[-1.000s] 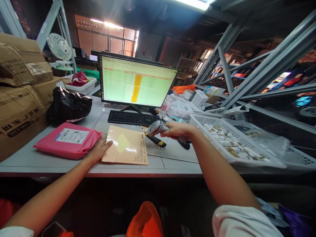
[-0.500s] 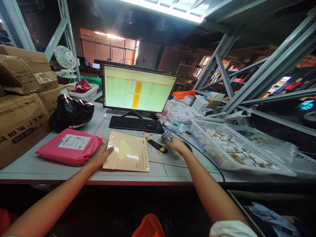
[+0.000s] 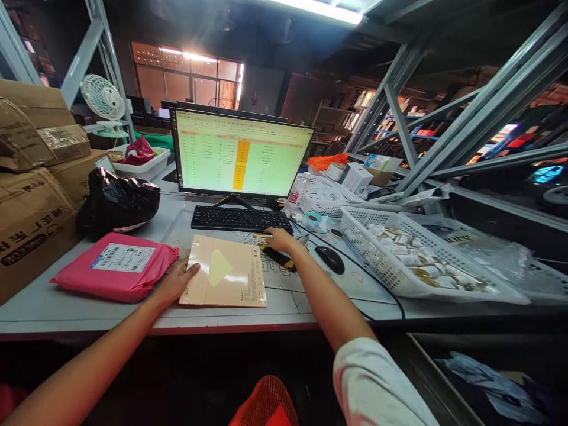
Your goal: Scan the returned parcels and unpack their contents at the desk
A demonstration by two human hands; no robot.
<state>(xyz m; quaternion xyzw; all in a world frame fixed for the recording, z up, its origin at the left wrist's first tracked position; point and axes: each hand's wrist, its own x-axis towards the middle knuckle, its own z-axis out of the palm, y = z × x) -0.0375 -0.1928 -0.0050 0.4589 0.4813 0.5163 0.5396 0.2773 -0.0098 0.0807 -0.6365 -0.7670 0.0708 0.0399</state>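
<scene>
My left hand [image 3: 177, 281] grips the left edge of a flat beige package [image 3: 239, 275], thumb on top and its other fingers partly hidden. The package lies near the desk's front edge and has a pale yellow patch and small print. My right hand [image 3: 280, 239] hovers with fingers stretched out, just below the black keyboard [image 3: 235, 219] and over the upper end of a black and yellow utility knife [image 3: 278, 258]. Whether its fingertips touch the knife or keys I cannot tell. A grey handheld scanner [image 3: 303, 239] lies just right of that hand, partly hidden by the wrist.
A pink parcel [image 3: 151, 273] and black plastic bag [image 3: 119, 204] sit left, beside stacked cartons [image 3: 39, 207]. A monitor [image 3: 208, 157] stands behind the keyboard. To the right are a mouse [image 3: 329, 259], a cable, and a white basket [image 3: 377, 269] of small bottles.
My right hand has let go of the scanner and moved left toward the keyboard and knife. The mouse has come into fuller view. My left hand keeps its grip on the package.
</scene>
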